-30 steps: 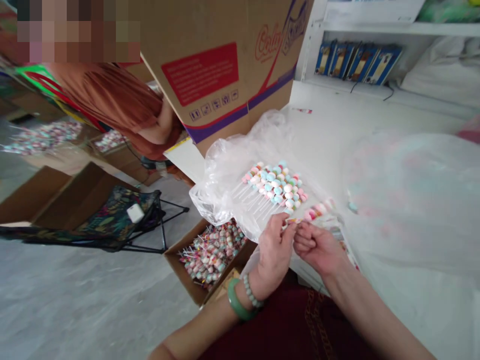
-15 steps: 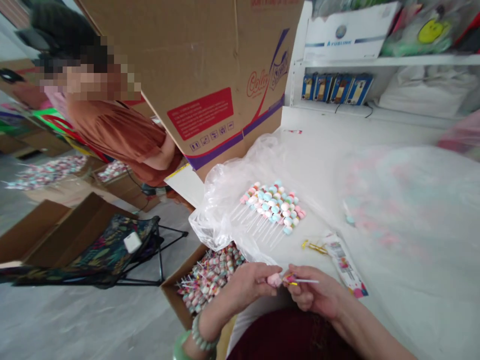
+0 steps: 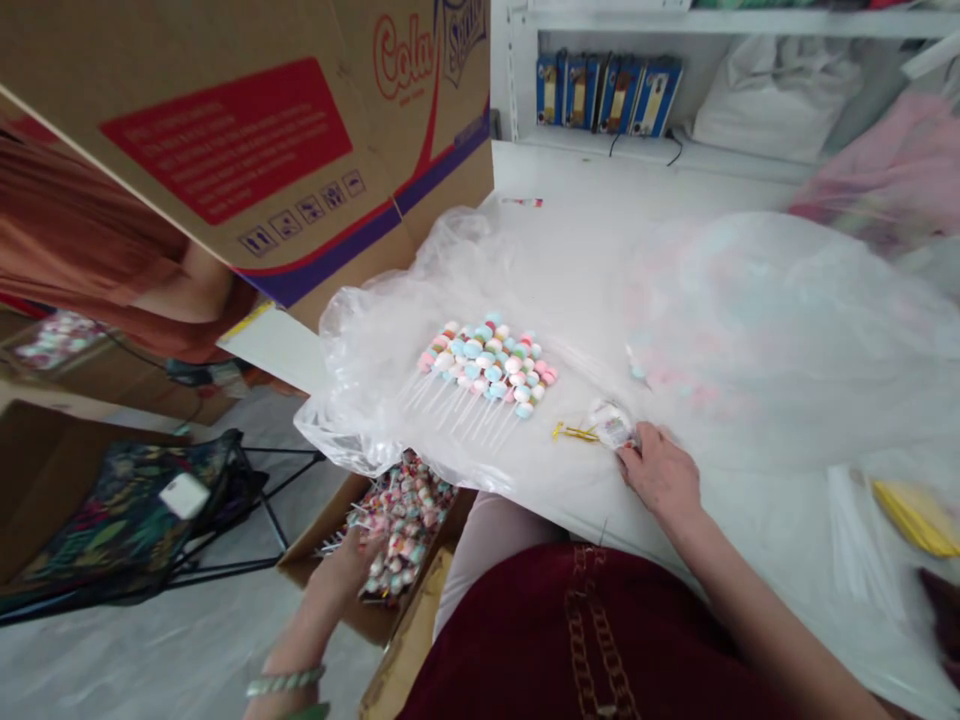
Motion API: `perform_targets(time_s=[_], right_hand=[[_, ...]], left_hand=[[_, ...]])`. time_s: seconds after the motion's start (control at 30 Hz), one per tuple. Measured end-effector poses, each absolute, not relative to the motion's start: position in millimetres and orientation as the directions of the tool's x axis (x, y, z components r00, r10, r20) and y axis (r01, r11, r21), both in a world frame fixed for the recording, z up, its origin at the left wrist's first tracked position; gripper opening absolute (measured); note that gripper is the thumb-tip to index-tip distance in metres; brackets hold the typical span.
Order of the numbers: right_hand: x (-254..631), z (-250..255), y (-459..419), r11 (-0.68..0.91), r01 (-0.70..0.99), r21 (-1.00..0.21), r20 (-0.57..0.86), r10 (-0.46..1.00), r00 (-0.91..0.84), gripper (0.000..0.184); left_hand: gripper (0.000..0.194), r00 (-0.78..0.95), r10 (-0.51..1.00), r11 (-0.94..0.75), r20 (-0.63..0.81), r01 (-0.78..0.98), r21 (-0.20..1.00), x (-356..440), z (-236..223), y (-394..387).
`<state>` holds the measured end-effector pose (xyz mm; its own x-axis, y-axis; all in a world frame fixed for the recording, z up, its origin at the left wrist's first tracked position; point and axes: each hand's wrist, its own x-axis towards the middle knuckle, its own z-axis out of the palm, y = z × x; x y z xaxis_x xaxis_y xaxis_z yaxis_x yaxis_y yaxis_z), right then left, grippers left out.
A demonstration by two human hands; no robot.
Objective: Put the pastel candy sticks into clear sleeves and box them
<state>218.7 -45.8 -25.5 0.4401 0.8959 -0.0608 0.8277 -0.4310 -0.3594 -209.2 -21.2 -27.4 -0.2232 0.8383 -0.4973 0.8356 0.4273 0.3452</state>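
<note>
Pastel marshmallow lollipops [image 3: 484, 365] laid out on clear plastic sheeting [image 3: 375, 380]; more in a brown cardboard box [image 3: 319, 580]. Right hand [image 3: 656, 470] closed on a small printed wrapper [image 3: 611, 425]; left hand [image 3: 349, 560] in the box, grip unclear.

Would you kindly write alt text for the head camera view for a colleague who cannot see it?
A person's left hand reaches into a cardboard box of pastel lollipops while the right hand touches a small printed packet on a clear plastic sheet. A cluster of lollipops and gold twist ties lie nearby.
</note>
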Motion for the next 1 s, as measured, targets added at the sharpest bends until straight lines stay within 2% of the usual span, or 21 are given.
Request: perform_targets(time_s=[0.07,0.1,0.13,0.17,0.23,0.27,0.33,0.4,0.5,0.57,0.67,0.77,0.87,1.0], right_hand=[[223,-29,-45,-0.497,0.764,-0.411,-0.181,0.866,0.466,0.009],[223,-30,-44,-0.522,0.732,-0.438,-0.221,0.852,0.475,0.01],[224,-30,-44,-0.537,0.704,-0.464,-0.238,0.841,0.485,0.012],[225,-30,-44,-0.543,0.685,-0.487,-0.233,0.836,0.497,0.016],[228,-29,-45,-0.528,0.657,-0.538,-0.184,0.834,0.52,0.024],[231,-29,-46,-0.507,0.644,-0.573,-0.154,0.838,0.523,0.027],[235,-29,-46,-0.432,0.631,-0.645,-0.074,0.857,0.51,0.03],[239,-28,-46,-0.344,0.587,-0.733,0.012,0.856,0.517,0.031],[236,-22,-46,-0.286,0.371,-0.883,0.015,0.775,0.632,0.029],[227,-16,-45,-0.255,0.172,-0.952,-0.087,0.758,0.646,0.025],[203,-4,-40,-0.242,0.002,-0.97,-0.21,0.846,0.49,0.022],[175,6,-32,-0.233,0.117,-0.965,-0.184,0.926,0.329,0.024],[154,10,-19,-0.213,0.257,-0.943,-0.153,0.96,0.233,0.024],[131,9,8,-0.196,0.165,-0.967,-0.18,0.978,0.106,0.026]], left_hand=[[0.032,-0.19,0.83,0.379,-0.524,0.881,0.281,-193,-27,-18],[0.033,-0.141,0.822,0.349,-0.552,0.891,0.292,-180,-24,-17],[0.033,-0.049,0.81,0.304,-0.584,0.887,0.348,-166,-19,-16],[0.033,0.064,0.801,0.272,-0.595,0.846,0.458,-150,-13,-14],[0.038,0.314,0.744,0.274,-0.59,0.662,0.697,-115,-1,-12],[0.04,0.418,0.7,0.301,-0.579,0.563,0.77,-98,5,-11],[0.039,0.534,0.642,0.36,-0.55,0.423,0.832,-64,11,-8],[0.035,0.593,0.612,0.375,-0.524,0.365,0.852,-34,10,-6],[0.031,0.593,0.692,0.351,-0.412,0.223,0.91,4,3,-4],[0.035,0.562,0.733,0.37,-0.383,0.142,0.918,22,2,-5],[0.034,0.604,0.677,0.5,-0.421,0.042,0.865,39,4,-5],[0.029,0.644,0.612,0.644,-0.459,-0.069,0.762,39,7,-4],[0.027,0.597,0.638,0.702,-0.486,-0.191,0.686,24,8,0],[0.023,0.467,0.734,0.656,-0.493,-0.3,0.693,-6,7,7]])
